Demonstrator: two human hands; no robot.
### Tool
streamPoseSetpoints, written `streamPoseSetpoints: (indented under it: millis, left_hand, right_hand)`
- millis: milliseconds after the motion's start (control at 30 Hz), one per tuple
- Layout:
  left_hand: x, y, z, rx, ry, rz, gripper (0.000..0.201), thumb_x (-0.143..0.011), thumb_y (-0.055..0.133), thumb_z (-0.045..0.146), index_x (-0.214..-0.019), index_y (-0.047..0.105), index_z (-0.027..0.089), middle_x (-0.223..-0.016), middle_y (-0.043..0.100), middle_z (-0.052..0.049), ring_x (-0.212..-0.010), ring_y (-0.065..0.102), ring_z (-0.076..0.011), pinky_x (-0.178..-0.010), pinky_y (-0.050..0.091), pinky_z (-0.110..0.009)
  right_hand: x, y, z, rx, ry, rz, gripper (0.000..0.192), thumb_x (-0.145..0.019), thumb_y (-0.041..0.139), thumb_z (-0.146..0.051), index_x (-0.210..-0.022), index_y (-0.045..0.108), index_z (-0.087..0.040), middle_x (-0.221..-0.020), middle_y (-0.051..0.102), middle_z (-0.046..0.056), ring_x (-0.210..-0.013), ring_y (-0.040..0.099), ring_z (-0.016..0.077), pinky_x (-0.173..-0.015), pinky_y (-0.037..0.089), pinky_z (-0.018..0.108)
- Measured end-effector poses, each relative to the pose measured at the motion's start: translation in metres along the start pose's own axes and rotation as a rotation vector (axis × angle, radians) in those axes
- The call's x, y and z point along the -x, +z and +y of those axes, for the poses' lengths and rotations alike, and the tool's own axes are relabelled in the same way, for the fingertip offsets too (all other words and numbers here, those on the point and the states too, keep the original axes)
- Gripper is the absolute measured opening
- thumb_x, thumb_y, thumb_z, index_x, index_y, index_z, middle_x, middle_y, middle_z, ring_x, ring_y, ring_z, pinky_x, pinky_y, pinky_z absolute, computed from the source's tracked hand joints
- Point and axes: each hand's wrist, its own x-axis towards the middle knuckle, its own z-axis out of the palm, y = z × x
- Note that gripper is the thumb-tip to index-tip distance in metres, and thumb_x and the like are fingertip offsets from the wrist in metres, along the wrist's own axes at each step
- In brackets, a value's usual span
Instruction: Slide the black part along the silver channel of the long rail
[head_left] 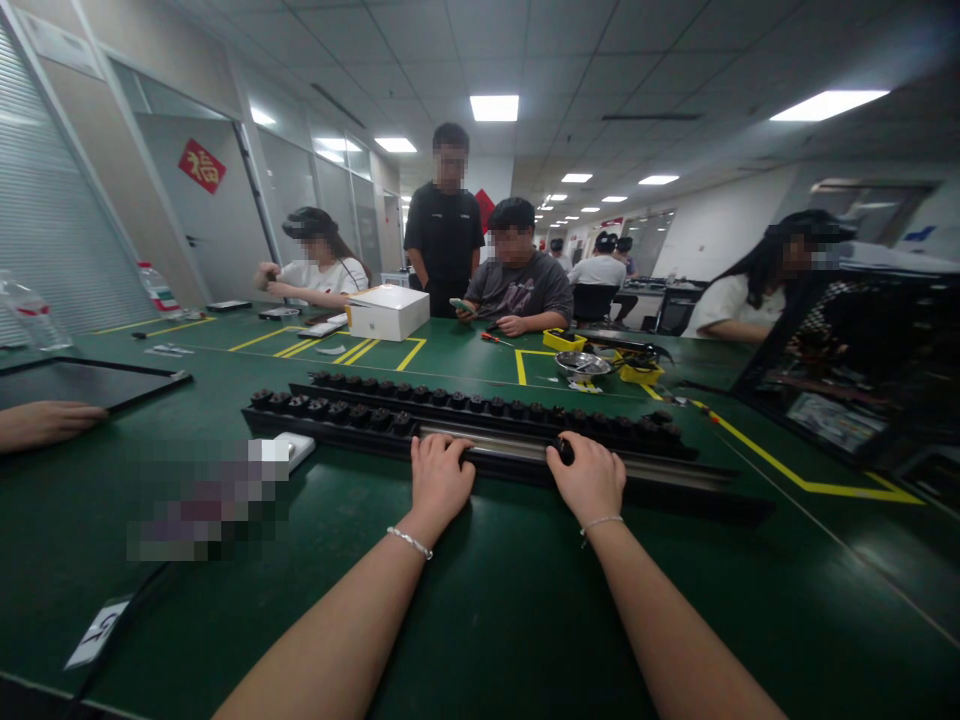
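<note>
A long black rail (675,470) with a silver channel lies across the green table (480,600) in front of me. Several small black round parts (360,412) sit in rows along its far side. My left hand (439,480) rests palm down on the rail's near edge, its fingers curled over the silver strip. My right hand (589,478) lies on the rail a little to the right, fingers pinched around one small black part (566,452). Each wrist wears a thin bracelet.
Another person's hand (45,422) rests at the left edge beside a dark tablet (82,380). A white box (388,311), a metal bowl (582,364) and yellow trays (564,340) stand further back. Several people sit or stand across the table. A dark case (855,370) stands at the right.
</note>
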Motion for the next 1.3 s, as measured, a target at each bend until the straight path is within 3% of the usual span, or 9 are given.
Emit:
streamPoseSetpoints:
  millis: [233, 967, 1300]
  left_hand:
    - [0.0, 0.001, 0.0, -0.013, -0.005, 0.0, 0.032, -0.076, 0.052, 0.02, -0.103, 0.067, 0.029, -0.104, 0.061, -0.004, -0.113, 0.048, -0.0237, -0.114, 0.014, -0.05]
    - [0.0, 0.002, -0.002, 0.005, 0.014, 0.016, 0.032, -0.076, 0.051, 0.02, -0.103, 0.067, 0.029, -0.103, 0.06, -0.004, -0.112, 0.048, -0.0239, -0.114, 0.014, -0.051]
    - [0.0, 0.003, -0.002, 0.003, 0.01, 0.034, 0.032, -0.075, 0.052, 0.019, -0.102, 0.068, 0.028, -0.103, 0.06, -0.004, -0.112, 0.048, -0.0239, -0.114, 0.016, -0.05]
  right_hand:
    - [-0.002, -0.004, 0.002, 0.037, -0.014, -0.036, 0.034, -0.083, 0.046, -0.04, -0.105, 0.063, -0.022, -0.109, 0.066, 0.009, -0.104, 0.055, 0.0241, -0.09, 0.033, 0.039]
    - [-0.005, -0.008, 0.007, 0.047, 0.006, -0.083, 0.035, -0.084, 0.042, -0.039, -0.106, 0.061, -0.019, -0.103, 0.067, 0.009, -0.102, 0.057, 0.0241, -0.087, 0.035, 0.037]
    - [-0.008, -0.003, 0.01, 0.065, 0.013, -0.037, 0.034, -0.083, 0.046, -0.044, -0.1, 0.064, -0.021, -0.1, 0.067, 0.007, -0.098, 0.057, 0.023, -0.084, 0.034, 0.036]
